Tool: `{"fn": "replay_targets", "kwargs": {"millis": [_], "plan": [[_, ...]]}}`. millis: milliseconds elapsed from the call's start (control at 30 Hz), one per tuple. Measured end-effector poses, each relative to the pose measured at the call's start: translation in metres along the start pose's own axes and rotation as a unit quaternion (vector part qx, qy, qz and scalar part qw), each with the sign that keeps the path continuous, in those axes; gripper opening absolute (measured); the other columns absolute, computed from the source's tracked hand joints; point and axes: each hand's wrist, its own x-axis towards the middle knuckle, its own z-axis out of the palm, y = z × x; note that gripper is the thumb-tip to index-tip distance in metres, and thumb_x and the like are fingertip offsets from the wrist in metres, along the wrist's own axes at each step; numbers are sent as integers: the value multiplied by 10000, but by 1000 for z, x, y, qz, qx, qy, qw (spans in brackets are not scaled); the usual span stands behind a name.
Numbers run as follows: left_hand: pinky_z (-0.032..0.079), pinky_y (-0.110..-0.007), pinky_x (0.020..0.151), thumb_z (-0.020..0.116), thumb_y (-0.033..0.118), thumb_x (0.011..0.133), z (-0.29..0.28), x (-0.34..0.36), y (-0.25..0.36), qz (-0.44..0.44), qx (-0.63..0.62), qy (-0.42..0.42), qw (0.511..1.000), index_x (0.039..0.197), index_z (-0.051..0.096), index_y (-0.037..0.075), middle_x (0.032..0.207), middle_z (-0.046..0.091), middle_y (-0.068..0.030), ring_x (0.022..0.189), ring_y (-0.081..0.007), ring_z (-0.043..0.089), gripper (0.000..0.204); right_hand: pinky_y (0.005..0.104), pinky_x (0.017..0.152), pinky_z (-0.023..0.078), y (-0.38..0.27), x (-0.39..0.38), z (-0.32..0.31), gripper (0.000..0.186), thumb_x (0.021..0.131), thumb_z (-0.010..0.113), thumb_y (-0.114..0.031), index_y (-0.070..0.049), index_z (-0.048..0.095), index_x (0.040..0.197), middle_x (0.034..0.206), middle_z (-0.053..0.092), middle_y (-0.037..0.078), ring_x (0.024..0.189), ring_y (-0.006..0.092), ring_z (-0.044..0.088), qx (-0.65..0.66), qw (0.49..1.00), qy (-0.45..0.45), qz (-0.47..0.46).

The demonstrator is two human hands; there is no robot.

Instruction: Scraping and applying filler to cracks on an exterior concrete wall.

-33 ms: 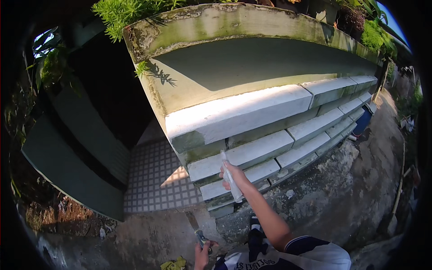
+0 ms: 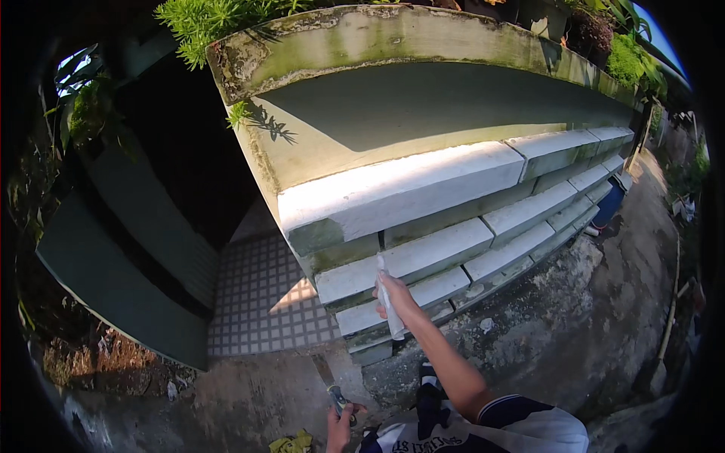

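Clasping a white, piping-bag-like plastic pouch (image 2: 394,323) in the right grip (image 2: 398,297) near the middle of the frame, curled closed around its length, with the narrow tip aimed up toward a dark vertical joint (image 2: 381,240) in the stepped wall (image 2: 445,219). Cannot tell whether touching the wall with that tip. Pinching the handle of a scraper (image 2: 336,395) in the left grip (image 2: 340,425) at the lower middle of the frame, with the flat blade pointing up and slightly left, concrete ground (image 2: 257,400) behind. Facing white-topped ledges (image 2: 408,180) running from centre to right, below a moss-stained planter (image 2: 423,34) across the top. Looking down, too, on a checkered tiled floor (image 2: 260,317) left of centre, and on a yellow-green cloth (image 2: 291,443) at the lower edge, near the left grip.
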Motion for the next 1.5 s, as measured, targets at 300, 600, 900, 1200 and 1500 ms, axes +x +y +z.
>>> {"fn": "replay_targets", "kwargs": {"millis": [300, 600, 900, 1200, 1500], "plan": [[496, -376, 917, 460, 232, 1027, -8, 7, -19, -28, 4, -22, 999, 955, 569, -3, 893, 716, -143, 937, -243, 683, 270, 269, 373, 350, -101, -45, 46, 395, 1017, 468, -483, -96, 488, 945, 800, 497, 23, 452, 106, 465, -22, 986, -92, -139], [450, -322, 885, 478, 225, 1026, -2, 9, -6, -16, -4, -32, 999, 979, 531, 36, 882, 725, -87, 861, -140, 607, 202, 266, 378, 344, 3, -27, 0, 429, 1013, 440, -522, -106, 478, 917, 813, 489, 30, 446, 109, 434, -14, 994, -53, 93], [452, -302, 882, 474, 237, 1028, -14, 8, -24, -21, -6, -25, 999, 938, 614, 12, 886, 731, -80, 876, -148, 629, 279, 261, 372, 360, -82, -40, 44, 419, 1027, 414, -506, -113, 445, 885, 811, 473, 15, 452, 90, 453, -10, 982, -172, -79], [414, -299, 641, 554, 406, 960, 2, -11, 9, -78, 15, 12, 997, 997, 709, 49, 835, 684, -27, 730, -122, 539, 390, 262, 388, 375, -30, -45, 47, 417, 1039, 406, -484, -90, 467, 917, 794, 477, 15, 465, 97, 458, -41, 988, -147, -19], [470, -324, 879, 449, 262, 1040, -6, 12, -11, -6, -45, -13, 999, 911, 605, 14, 883, 731, -101, 877, -168, 655, 320, 272, 383, 376, -15, -1, 36, 428, 1046, 392, -478, -76, 469, 920, 829, 497, 41, 473, 113, 471, -28, 985, -147, 89]]}}
